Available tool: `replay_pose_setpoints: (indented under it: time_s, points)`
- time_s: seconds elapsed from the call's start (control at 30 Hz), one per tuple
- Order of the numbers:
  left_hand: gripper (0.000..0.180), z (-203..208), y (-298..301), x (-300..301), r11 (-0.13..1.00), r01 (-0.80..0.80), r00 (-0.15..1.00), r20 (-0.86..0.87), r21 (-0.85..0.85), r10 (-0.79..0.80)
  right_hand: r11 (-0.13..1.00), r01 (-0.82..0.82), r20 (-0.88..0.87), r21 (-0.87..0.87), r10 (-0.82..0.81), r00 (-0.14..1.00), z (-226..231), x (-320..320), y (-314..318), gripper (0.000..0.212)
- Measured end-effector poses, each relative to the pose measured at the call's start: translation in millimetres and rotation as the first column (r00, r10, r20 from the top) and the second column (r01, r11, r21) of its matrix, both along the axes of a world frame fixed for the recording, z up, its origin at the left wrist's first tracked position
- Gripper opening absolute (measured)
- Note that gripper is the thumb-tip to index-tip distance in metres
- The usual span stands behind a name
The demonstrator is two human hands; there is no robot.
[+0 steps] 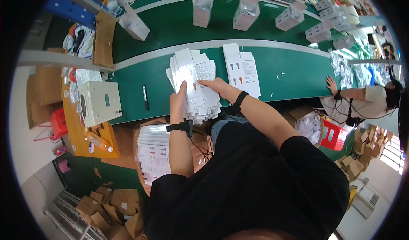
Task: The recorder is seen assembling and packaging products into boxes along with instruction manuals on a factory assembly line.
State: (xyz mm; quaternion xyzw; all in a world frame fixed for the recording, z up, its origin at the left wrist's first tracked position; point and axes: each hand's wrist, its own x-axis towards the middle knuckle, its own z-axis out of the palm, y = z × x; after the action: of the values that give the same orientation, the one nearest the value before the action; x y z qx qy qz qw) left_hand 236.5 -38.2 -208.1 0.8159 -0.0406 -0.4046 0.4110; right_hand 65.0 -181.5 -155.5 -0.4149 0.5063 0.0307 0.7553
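Note:
A fanned pile of flat, unfolded white cartons (205,71) with printed pictures lies on the green table in front of me. On its near part, my left hand (177,96) grips the left edge of a flat white carton (185,71), thumb on top. My right hand (216,87) holds the same carton's right side, with the thumb and fingertips near a small orange picture. The undersides of both hands' fingers are hidden. Right of the pile rests a second, neater stack of flat cartons (247,68), apart from my hands.
A black-and-white pen (145,97) lies left of the pile. Open standing boxes (203,10) line the raised shelf behind. A beige machine (100,103) stands at left. Below the table edge, a box holds more flat cartons (154,154). Another person's hand (331,85) rests at the table's right end.

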Motion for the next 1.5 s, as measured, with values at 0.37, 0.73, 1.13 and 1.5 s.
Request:
replay_pose_setpoints:
  time_s: [0.37, 0.73, 1.13, 1.5]
  points:
    - [0.072, 173.5, -67.4, -159.5, 0.905, 0.051, 0.996, 0.084, -0.423, -0.017, 0.889, 0.052, 0.304, -0.454, 0.100, 0.947, 53.9, -138.0, -67.6, 0.078]
    - [0.071, 70.1, -247.7, -385.1, 0.819, 0.489, 0.869, 0.254, -0.300, -0.425, 0.715, 0.115, -0.073, -0.690, -0.227, 0.971, 48.5, -362.4, -212.5, 0.090]
    - [0.074, 65.7, -278.2, -398.6, -0.253, 0.820, -0.550, 0.582, 0.513, -0.599, 0.459, 0.043, -0.196, -0.887, -0.460, 0.866, -2.1, -525.0, -81.0, 0.057]
    - [0.081, 51.9, -282.3, -407.2, -0.286, 0.719, -0.678, 0.547, 0.633, -0.492, 0.626, 0.066, -0.157, -0.777, -0.295, 0.942, 21.5, -461.5, -85.4, 0.047]
